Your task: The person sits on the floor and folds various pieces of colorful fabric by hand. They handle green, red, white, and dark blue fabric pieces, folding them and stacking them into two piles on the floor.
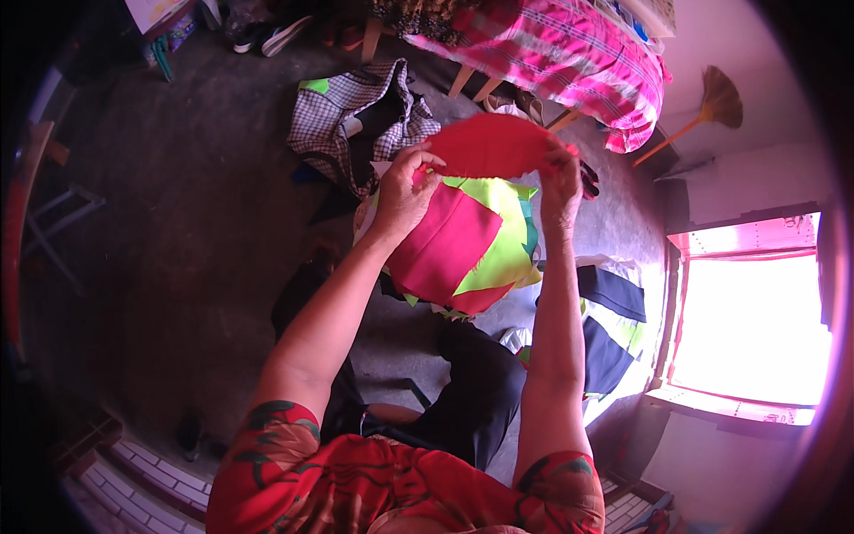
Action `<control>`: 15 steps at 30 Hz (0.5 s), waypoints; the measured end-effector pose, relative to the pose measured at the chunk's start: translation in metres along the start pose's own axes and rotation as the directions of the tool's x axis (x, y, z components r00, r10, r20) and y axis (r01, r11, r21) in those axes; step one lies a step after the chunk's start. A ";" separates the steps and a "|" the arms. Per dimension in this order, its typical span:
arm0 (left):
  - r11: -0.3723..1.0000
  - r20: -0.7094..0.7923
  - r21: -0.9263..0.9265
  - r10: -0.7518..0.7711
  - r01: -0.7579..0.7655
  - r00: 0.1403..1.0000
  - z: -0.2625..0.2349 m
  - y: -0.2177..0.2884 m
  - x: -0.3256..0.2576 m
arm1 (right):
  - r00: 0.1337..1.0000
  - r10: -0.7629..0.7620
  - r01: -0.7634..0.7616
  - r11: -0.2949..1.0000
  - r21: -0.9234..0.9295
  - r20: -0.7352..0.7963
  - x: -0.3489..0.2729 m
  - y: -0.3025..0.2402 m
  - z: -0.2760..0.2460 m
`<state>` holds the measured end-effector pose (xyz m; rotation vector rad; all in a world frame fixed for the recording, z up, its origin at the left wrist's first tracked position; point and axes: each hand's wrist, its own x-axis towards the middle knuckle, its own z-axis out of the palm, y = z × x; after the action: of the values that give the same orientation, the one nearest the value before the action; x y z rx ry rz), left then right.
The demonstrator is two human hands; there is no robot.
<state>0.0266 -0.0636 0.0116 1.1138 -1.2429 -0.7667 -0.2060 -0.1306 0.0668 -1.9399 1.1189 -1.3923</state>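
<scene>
A red cloth piece (489,145) is stretched out between my two raised hands, its upper edge curved. My left hand (409,189) pinches its left end between thumb and fingers. At the other end, my right hand (561,182) grips the right corner. Below the cloth lies a heap of cut fabric pieces, with a crimson piece (442,245) on the left and a lime-green piece (500,233) beside it. What the heap rests on is hidden.
A checked bag (331,125) lies open beyond the heap. Black and lime cloth (614,325) is piled at right, near a bright window (752,320). A pink plaid cover (569,53) drapes wooden-legged furniture at the back. A broom (716,100) leans by the wall; shoes (286,34) stand far left.
</scene>
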 end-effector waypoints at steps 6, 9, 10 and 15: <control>0.940 0.283 0.329 -0.187 0.088 0.941 0.012 -0.021 -0.020 | 0.983 0.139 -0.056 0.853 -0.520 0.123 -0.084 0.071 -0.012; 0.859 0.340 0.502 -0.302 0.099 0.891 0.014 -0.015 -0.034 | 0.965 0.191 -0.073 0.854 -0.515 0.180 -0.115 0.080 -0.019; 0.822 0.384 0.566 -0.333 0.065 0.861 0.011 -0.013 -0.035 | 0.957 0.219 -0.093 0.853 -0.514 0.190 -0.121 0.075 -0.018; 0.770 0.423 0.638 -0.326 -0.022 0.846 0.004 -0.007 -0.039 | 0.954 0.270 -0.106 0.712 -0.695 0.131 -0.133 0.065 -0.019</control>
<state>0.0154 -0.0304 -0.0082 1.6379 -1.9768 -0.8339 -0.2635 -0.0528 -0.0464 -2.2932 1.8360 -0.6446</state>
